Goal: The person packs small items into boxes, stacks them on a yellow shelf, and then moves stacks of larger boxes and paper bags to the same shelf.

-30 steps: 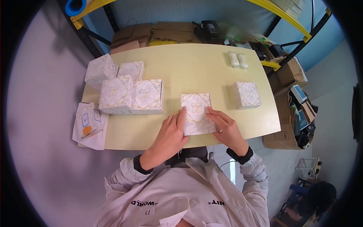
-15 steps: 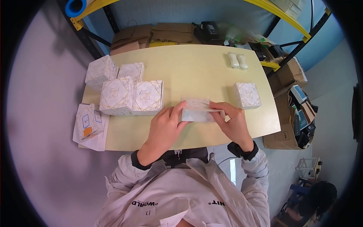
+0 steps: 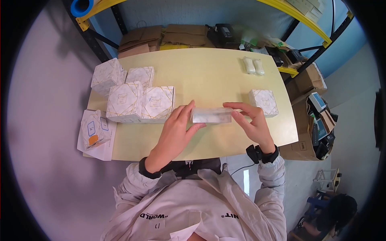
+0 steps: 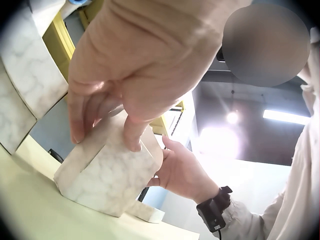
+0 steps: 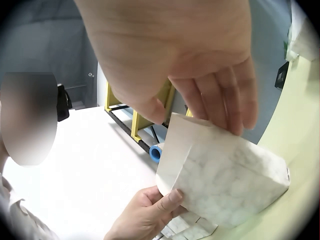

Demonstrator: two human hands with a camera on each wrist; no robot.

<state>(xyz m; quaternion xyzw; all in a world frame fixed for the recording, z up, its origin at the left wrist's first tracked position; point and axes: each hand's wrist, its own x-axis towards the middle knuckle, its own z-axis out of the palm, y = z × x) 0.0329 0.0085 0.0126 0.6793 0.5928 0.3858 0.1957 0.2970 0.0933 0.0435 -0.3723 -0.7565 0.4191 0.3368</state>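
A white marbled box (image 3: pixel 212 116) is at the middle of the table, its plain near side towards the head camera. My left hand (image 3: pixel 173 130) grips its left end, with the thumb on one face and the fingers on another, as the left wrist view of the box (image 4: pixel 107 175) shows. At the box's right end is my right hand (image 3: pixel 254 125). In the right wrist view, that hand's fingers (image 5: pixel 220 97) lie nearly straight against the upper edge of the box (image 5: pixel 225 175), while its thumb stands beside the corner. The box's far side is hidden.
Several marbled boxes (image 3: pixel 124 101) are grouped at the table's left, near an orange-marked package (image 3: pixel 93 130) on paper. One more box (image 3: pixel 263 103) stands at the right, with two white packets (image 3: pixel 253 66) behind. Cartons (image 3: pixel 307 140) flank the table's right edge.
The box, first lying with its printed face up, has been tipped so its plain side shows. My right hand has moved right and its fingers have spread from the flap they pinched.
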